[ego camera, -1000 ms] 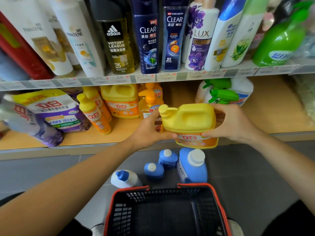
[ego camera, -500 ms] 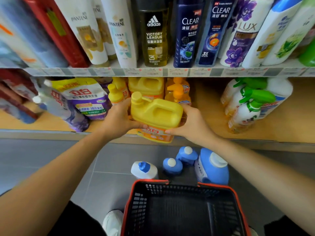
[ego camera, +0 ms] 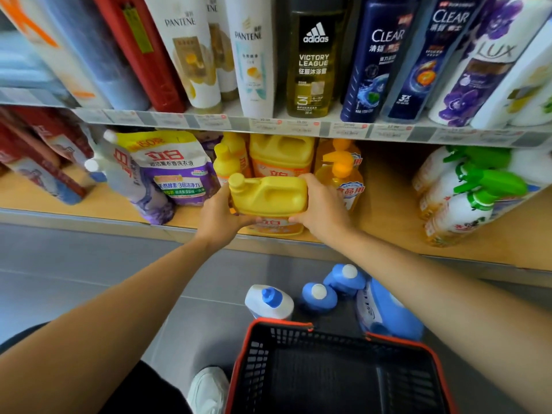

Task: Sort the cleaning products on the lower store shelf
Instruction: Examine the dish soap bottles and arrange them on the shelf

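Yellow plastic marks the jug [ego camera: 268, 194], held upright between both hands at the front edge of the lower shelf [ego camera: 388, 210], its cap to the left and its orange label facing the person. The left hand [ego camera: 219, 215] grips the cap end, fingers curled round the far side and thumb on the near face; the right hand [ego camera: 321, 204] clasps the other end the same way. I cannot tell whether the jug's base rests on the shelf board or hangs just above it. Right behind it stands a second jug [ego camera: 280, 153] of the same kind, with small yellow bottles [ego camera: 227, 162] to its left and an orange pump bottle [ego camera: 340, 174] just beside the right hand. Farther left lean purple pouches [ego camera: 176, 168]; well to the right lie white spray bottles [ego camera: 466, 198] with green triggers. Shampoo bottles [ego camera: 313, 64] line the shelf above. On the grey floor [ego camera: 89, 279] below stand two small blue bottles [ego camera: 319, 295], a white bottle [ego camera: 268, 300] with a blue cap and a large blue bottle [ego camera: 391, 315], all just beyond a red-rimmed black basket [ego camera: 280, 322]. A white shoe [ego camera: 209, 389] shows beside the basket.
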Motion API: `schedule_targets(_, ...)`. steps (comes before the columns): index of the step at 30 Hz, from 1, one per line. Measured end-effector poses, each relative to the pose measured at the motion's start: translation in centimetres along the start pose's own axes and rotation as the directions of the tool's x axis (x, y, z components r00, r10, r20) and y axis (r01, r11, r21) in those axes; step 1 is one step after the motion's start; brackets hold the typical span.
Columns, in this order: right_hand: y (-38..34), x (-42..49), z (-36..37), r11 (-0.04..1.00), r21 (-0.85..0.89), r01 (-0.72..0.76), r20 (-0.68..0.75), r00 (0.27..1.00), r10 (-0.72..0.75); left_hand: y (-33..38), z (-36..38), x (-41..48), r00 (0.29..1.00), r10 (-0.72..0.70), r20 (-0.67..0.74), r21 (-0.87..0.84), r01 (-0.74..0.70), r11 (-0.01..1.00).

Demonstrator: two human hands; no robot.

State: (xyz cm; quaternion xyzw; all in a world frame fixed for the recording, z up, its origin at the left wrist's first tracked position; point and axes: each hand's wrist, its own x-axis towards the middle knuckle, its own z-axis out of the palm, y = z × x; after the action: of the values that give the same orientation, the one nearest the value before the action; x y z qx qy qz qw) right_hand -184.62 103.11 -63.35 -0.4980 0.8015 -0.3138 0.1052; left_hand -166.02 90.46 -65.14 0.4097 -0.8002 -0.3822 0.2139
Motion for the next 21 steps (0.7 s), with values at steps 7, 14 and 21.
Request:
schedule_targets(7,1.2,-1.1,0.2,0.997,0.03,0.064,0.028,0.998,-0.065,0.2,0.5,-0.3,0.998,0.042,-0.051,0.095,-0.037,0.995)
schedule_targets(14,2.7,-2.0,-2.0,0.985,0.101,0.137,0.18,0.972,-0.153,1.7,0.7,-1.5,0.872,0.463,-0.162,0.599,-0.286,0.748)
schedule_targets(21,4.1,-3.3,-4.6,0.979,0.024,0.204,-0.042,0.978,-0.203,2.6,2.0,0.4,0.823,0.559,0.104,0.77,-0.422,0.478)
